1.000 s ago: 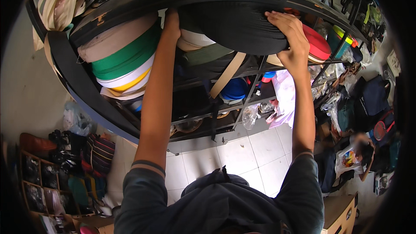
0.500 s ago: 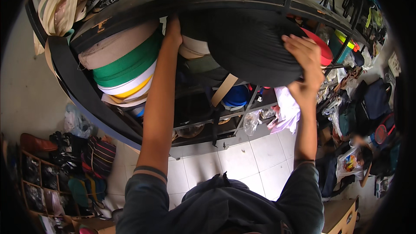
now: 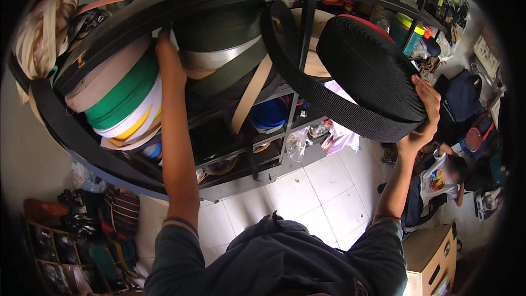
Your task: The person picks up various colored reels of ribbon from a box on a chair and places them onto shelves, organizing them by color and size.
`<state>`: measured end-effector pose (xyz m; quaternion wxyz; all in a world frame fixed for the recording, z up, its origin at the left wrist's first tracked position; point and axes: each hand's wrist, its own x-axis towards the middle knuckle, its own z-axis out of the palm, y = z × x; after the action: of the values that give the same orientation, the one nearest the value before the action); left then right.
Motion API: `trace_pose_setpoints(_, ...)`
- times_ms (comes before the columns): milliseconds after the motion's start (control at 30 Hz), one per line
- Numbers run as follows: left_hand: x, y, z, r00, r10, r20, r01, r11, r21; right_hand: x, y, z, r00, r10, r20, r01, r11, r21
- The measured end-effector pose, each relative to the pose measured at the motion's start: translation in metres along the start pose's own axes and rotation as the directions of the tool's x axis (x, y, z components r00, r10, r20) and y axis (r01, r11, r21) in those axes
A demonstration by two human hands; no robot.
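Observation:
My right hand (image 3: 426, 112) is closed on the near right edge of a large roll of black webbing (image 3: 367, 71), which is tilted with its coiled side showing. A loose strip of the black webbing (image 3: 323, 101) loops from the roll back toward the shelf. My left hand (image 3: 169, 49) reaches in between stacked rolls; its fingers are hidden under the shelf's top edge. Left of it are stacked beige, green (image 3: 123, 96), white and yellow webbing rolls. To its right sit a dark olive roll (image 3: 219, 30) and a white one, with a tan strip (image 3: 252, 93) hanging down.
A black metal shelf frame (image 3: 307, 27) stands in front of me, with a blue roll (image 3: 269, 114) lower down. A person in a white shirt (image 3: 438, 178) is at the lower right, near a wooden cabinet (image 3: 433, 252). Bags and a cubby rack (image 3: 60, 257) stand at lower left.
The black webbing roll has moved right and toward me in my right hand, out from the shelf, uncovering the olive roll and a loose strip. My view has shifted right.

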<state>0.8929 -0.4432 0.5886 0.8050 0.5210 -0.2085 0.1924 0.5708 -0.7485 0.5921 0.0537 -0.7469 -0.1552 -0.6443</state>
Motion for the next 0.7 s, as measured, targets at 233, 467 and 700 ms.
trace_pose_setpoints(233,-0.21,0.053,0.067,0.857,-0.154,0.492,0.307,0.919,-0.248,-0.023,0.001,-0.004,0.999,-0.018,0.042,0.016,0.999,0.05)
trace_pose_setpoints(467,-0.267,0.077,0.081,0.804,-0.497,0.328,0.578,0.784,-0.228,-0.085,-0.038,-0.001,0.984,-0.126,0.128,0.106,0.982,0.156)
trace_pose_setpoints(700,-0.257,0.089,0.071,0.619,-0.75,0.233,0.785,0.601,-0.151,-0.123,-0.065,0.004,0.972,-0.188,0.14,0.168,0.975,0.143)
